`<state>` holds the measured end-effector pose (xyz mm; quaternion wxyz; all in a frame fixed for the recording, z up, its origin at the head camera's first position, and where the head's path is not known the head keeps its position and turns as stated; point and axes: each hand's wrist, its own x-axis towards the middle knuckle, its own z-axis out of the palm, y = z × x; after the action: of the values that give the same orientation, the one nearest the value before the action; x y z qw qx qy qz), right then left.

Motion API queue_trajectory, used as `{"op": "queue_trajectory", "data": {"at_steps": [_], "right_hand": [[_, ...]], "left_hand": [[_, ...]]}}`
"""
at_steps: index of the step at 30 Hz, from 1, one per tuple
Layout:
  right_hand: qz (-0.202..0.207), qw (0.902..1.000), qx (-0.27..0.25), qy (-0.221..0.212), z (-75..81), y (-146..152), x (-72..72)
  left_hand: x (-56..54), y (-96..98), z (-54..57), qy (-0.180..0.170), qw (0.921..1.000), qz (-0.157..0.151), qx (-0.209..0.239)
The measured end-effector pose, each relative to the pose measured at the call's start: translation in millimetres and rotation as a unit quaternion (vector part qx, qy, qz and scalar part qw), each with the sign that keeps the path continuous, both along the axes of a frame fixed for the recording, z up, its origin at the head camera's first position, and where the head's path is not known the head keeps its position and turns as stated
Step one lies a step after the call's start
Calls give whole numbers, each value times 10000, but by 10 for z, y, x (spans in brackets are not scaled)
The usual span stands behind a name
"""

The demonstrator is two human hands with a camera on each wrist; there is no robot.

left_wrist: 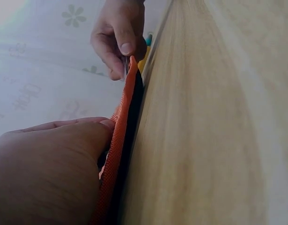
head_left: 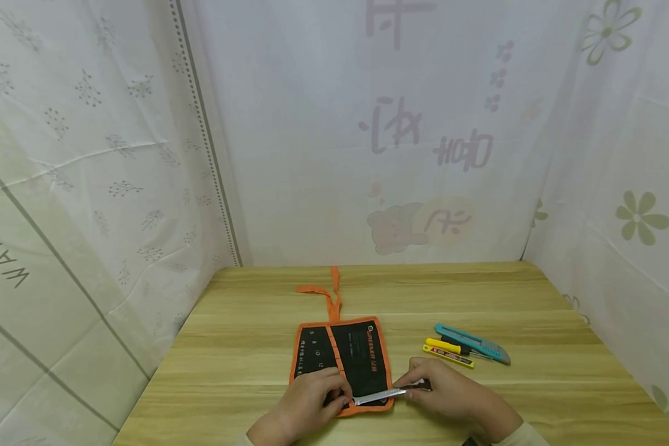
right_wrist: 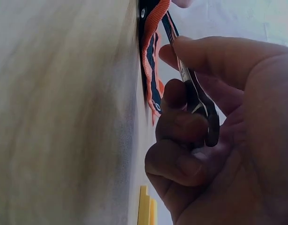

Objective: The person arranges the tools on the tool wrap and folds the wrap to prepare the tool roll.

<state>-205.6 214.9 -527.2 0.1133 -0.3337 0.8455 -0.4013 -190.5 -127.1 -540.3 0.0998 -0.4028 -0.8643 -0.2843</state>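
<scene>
And there lay the pouch (head_left: 361,353), ties (head_left: 335,303) toward the table's (head_left: 223,353) back edge, the left grip (head_left: 312,399) pinching its pocket hem (head_left: 336,352) as the right grip (head_left: 446,387), curled round the metal tool (head_left: 376,396), lined up (insertion, seemingly, needing one straight leftward push)!

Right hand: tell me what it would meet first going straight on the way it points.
The right hand would probably meet the orange-trimmed black pouch first, at its right edge; they look very close, though depth is unclear.
</scene>
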Motion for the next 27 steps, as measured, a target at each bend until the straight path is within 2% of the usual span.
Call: {"op": "queue_trajectory", "data": {"at_steps": [6,11,15,20,24,27], "right_hand": [[-538,9979,12,-350,20,-9,8],[-787,9964,215,-214,28,-7,-6],[-647,9976,207,-161,8,28,-26],[-202,9997,-18,-138,-13,135,-63],[-26,9987,-250,-440,14,215,-76],[-149,9976,-235,-637,30,246,-82]], "left_hand": [[-16,-8,-6,-37,10000,46,-2],[-12,-8,10,-77,9999,109,-36],[-8,-12,13,-93,9999,135,-44],[-10,-18,5,-113,9997,203,-16],[-12,-17,2,-130,9996,232,-25],[-11,-13,5,-149,9996,241,-31]]}}
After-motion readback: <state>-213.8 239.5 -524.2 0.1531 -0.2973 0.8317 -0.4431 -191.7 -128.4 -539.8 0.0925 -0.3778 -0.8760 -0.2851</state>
